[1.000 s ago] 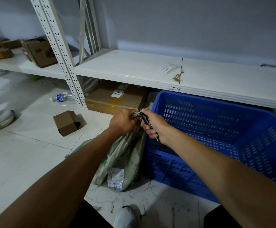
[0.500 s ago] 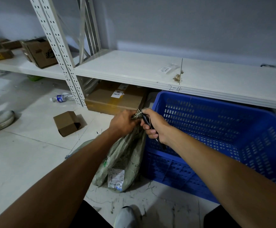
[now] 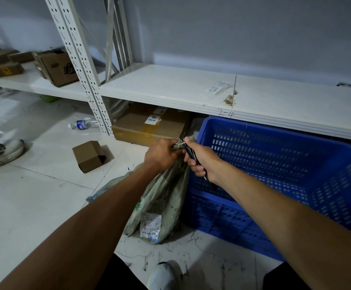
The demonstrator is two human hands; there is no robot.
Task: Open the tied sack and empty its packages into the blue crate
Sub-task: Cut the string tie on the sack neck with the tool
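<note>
Floor (image 3: pixel 34 195) by shelf (image 3: pixel 191 91) | left hand (image 3: pixel 162 155) grips sack (image 3: pixel 164 197) neck | right hand (image 3: pixel 201 162) fingers (image 3: pixel 195 169) curl round dark tool (image 3: pixel 190 152) at tie (image 3: pixel 178 143) | same as before, tie still on | crate (image 3: pixel 275 130) empty

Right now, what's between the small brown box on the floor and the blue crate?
In the head view, the tied sack stands beside the blue crate, the left hand gripping its neck.

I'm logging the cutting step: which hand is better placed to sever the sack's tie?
Right hand: it grips a dark tool whose tip meets the tie, while the left hand grips the sack below, likely steadying it.
</note>
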